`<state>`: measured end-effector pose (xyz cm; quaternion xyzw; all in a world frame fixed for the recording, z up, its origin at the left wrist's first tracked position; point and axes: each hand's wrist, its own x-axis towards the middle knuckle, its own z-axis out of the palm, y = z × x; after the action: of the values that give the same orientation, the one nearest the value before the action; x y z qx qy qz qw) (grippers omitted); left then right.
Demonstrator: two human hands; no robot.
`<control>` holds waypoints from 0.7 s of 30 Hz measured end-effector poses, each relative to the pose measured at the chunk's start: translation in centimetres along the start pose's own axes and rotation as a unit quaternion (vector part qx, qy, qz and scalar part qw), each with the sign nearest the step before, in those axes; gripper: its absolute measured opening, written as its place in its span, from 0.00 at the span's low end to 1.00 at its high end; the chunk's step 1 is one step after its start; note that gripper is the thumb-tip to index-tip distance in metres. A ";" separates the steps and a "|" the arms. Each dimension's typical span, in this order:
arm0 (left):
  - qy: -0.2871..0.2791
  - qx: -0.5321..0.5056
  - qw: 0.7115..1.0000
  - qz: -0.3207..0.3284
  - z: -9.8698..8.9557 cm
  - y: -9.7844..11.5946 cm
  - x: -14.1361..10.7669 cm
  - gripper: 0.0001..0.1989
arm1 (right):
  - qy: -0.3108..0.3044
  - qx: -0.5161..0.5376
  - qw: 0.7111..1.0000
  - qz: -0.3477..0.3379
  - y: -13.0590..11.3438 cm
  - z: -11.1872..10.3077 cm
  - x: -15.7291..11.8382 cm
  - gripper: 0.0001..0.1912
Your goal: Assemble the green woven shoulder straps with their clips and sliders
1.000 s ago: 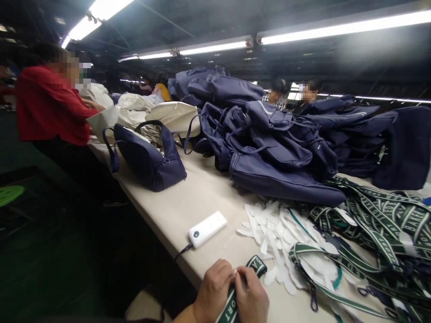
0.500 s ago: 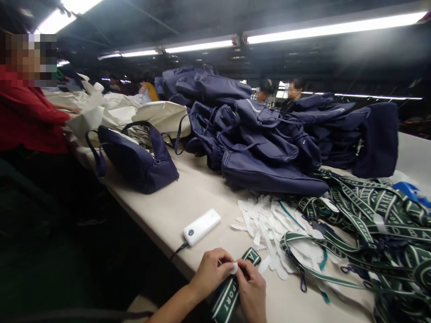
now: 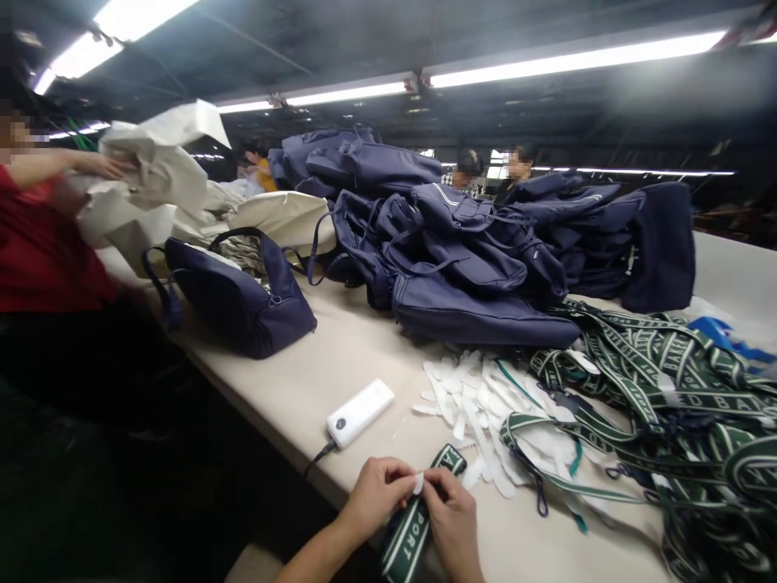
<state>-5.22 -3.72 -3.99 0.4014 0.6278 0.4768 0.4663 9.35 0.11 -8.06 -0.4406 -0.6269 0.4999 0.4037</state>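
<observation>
My left hand (image 3: 376, 498) and my right hand (image 3: 450, 510) meet near the table's front edge, fingertips pinched together. Between them they grip a small white strip (image 3: 418, 483), partly covered by the fingers. Under the hands lies a folded dark green strap (image 3: 408, 538) with white stripes and white lettering, its far end showing beyond my fingers. Whether the white strip goes around the strap or only lies against it, I cannot tell. Just past my right hand is a loose heap of white strips (image 3: 479, 405) with scalloped edges.
A white power bank (image 3: 359, 413) with a black cable lies left of the heap. More green straps (image 3: 655, 397) are piled at right. Navy bags (image 3: 473, 259) are stacked behind, and one navy bag (image 3: 239, 295) stands at left. A co-worker in a red top (image 3: 48, 251) handles cream material (image 3: 151, 178).
The co-worker at left has lifted the cream material higher. My view has shifted slightly. My hands keep their pinch on the white strip with hardly any movement.
</observation>
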 end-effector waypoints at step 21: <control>0.034 0.056 0.996 0.065 0.6 -0.6 -0.4 0.15 | 0.035 -0.092 0.991 -0.089 -2.7 -1.2 -0.3 0.05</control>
<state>-4.62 -4.10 -4.58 0.4504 0.6415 0.4835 0.3897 10.14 -0.16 -5.24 -0.4357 -0.6921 0.3868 0.4262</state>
